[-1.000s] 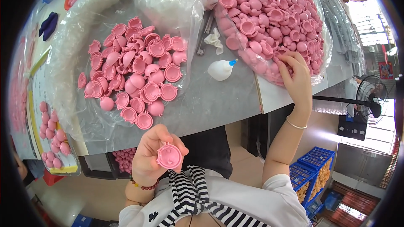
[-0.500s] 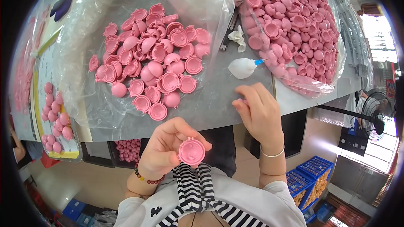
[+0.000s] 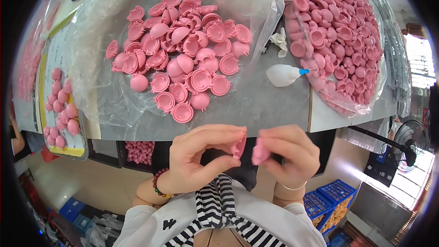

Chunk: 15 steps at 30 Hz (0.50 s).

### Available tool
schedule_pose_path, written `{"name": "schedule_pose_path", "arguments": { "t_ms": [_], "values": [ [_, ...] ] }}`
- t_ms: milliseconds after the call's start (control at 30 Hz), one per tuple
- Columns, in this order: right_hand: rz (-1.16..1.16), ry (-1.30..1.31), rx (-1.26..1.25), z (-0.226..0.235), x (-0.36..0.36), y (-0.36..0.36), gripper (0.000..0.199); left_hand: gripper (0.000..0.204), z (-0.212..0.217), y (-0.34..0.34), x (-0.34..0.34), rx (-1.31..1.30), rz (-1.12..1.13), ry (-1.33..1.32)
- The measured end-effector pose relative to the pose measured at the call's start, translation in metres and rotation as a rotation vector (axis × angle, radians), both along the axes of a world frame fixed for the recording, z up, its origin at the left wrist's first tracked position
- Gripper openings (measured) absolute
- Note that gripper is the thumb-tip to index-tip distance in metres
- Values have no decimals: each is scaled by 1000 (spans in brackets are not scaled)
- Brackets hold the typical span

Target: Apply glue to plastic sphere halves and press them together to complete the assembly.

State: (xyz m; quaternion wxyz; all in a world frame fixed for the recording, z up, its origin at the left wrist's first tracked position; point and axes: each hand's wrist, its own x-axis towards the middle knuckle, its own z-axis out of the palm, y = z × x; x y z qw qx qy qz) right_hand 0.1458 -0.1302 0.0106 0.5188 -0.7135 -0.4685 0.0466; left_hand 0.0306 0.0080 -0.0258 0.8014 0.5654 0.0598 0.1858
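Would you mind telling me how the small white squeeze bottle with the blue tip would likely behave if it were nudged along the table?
The white squeeze bottle lies on its side on the grey table, so its rounded body would probably roll or pivot rather than slide straight. It looks like soft plastic, likely light and slightly squashy. Its blue tip points towards the bagged pink parts, so it might snag there.

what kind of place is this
Most likely a small factory assembly bench. Two big piles of identical pink plastic half-shells lie on clear plastic sheeting, a small white squeeze bottle with a blue tip lies between them, and the left hand and right hand each hold one pink piece.
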Motion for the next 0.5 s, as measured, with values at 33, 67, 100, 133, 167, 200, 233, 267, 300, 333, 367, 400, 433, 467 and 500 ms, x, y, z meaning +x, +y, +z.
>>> {"name": "schedule_pose_path", "arguments": {
  "t_ms": [33,67,100,133,167,200,233,267,300,333,367,400,433,467,500],
  "values": [
    [0,1,2,-3,0,4,32,35,0,-1,1,45,1,-2],
    [41,-21,23,-8,1,7,32,35,0,-1,2,94,18,-18],
    [81,-44,43,-12,2,9,32,35,-1,0,1,95,18,-17],
    [98,-49,50,-15,3,9,33,36,-2,0,0,163,39,-15],
    [103,-47,51,-17,2,10,33,38,-3,0,0,230,59,-13],
    [86,-51,67,-19,1,10,33,38,-4,0,0,231,64,-10],
    [67,-57,81,-20,0,10,33,38,-4,0,0,284,81,-24],
    [68,-56,81,-18,-1,10,33,39,-4,0,2,337,97,-37],
    [37,-85,58,-14,-3,9,33,39,-2,-1,3,337,99,-36],
    [5,-115,36,-12,-5,7,33,39,1,-1,4,206,76,-25],
    [7,-114,36,-15,-6,7,33,40,3,-2,5,76,53,-14],
    [24,-139,80,-20,-7,7,32,40,2,-1,6,76,55,-13],
    [39,-165,123,-23,-8,7,31,41,2,1,6,122,49,-38],
    [61,-132,151,-22,-11,6,30,42,1,2,7,168,43,-62],
    [61,-133,151,-23,-13,6,30,42,1,4,7,168,43,-63]
  ]
}}
